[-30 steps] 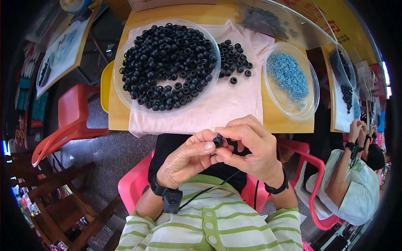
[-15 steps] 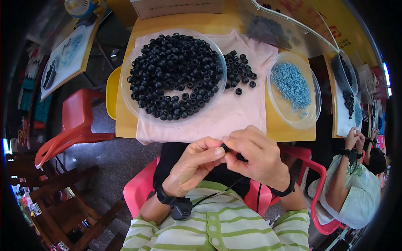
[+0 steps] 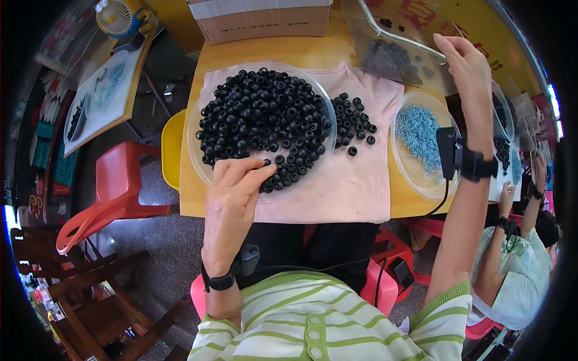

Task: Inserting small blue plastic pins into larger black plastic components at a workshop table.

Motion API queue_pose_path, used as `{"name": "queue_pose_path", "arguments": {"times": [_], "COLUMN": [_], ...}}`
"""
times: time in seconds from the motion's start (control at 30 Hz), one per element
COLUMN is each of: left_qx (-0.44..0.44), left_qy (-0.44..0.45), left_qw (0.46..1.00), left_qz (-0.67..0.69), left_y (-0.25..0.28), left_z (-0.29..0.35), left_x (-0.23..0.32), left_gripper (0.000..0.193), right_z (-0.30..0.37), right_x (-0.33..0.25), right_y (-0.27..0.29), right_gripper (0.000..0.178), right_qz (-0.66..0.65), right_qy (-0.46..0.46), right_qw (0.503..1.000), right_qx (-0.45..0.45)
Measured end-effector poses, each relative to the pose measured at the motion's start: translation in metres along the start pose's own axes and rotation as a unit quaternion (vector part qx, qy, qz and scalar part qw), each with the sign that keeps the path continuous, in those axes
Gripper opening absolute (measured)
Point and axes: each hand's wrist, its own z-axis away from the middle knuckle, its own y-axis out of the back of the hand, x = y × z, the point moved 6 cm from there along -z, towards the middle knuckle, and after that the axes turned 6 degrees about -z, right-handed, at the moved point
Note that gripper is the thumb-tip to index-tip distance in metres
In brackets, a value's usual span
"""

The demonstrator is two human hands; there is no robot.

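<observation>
My left hand [image 3: 232, 195] reaches over the near rim of a round clear tray [image 3: 194, 150] heaped with black beads [image 3: 259, 114]. Its fingertips are closed on a black bead [image 3: 267, 162] among the others. My right hand [image 3: 466, 63] is raised at the far right, beside the rim of a clear plastic bin [image 3: 394, 41]. Its thumb and fingers are pinched together; whatever may be between them is too small to make out. Below that wrist, a second clear tray [image 3: 415, 186] holds small blue beads [image 3: 419, 135].
A pink cloth [image 3: 355, 192] lies under the bead tray, with loose black beads [image 3: 353, 120] on it. A cardboard box [image 3: 259, 21] stands at the back. Red chairs [image 3: 120, 174] and a yellow stool [image 3: 173, 150] flank the table. Another person [image 3: 512, 265] sits at the right.
My hands, together in front of my body before, have parted. The left has moved forward and left to the black beads; the right has swung up to the far right.
</observation>
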Motion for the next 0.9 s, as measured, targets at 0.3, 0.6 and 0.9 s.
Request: {"name": "queue_pose_path", "arguments": {"times": [0.3,0.6,0.9], "left_qx": [-0.030,0.023,0.027], "left_qy": [-0.008,0.054,0.209], "left_qw": [0.999,0.998,0.809], "left_qz": [-0.014,0.010,0.549], "left_y": [-0.011,-0.008,-0.045], "left_z": [-0.003,0.000,0.030], "left_x": [-0.006,0.007,0.036], "left_gripper": [0.025,0.019,0.021], "right_z": [0.018,0.132,0.177], "right_x": [-0.001,0.032,0.047], "right_y": [-0.006,0.027,-0.019], "right_gripper": [0.047,0.016,0.011], "right_qz": [-0.038,-0.089,-0.097], "right_qy": [0.009,-0.033,0.036], "right_qw": [0.999,0.987,0.983], "right_qx": [0.002,-0.131,-0.149]}}
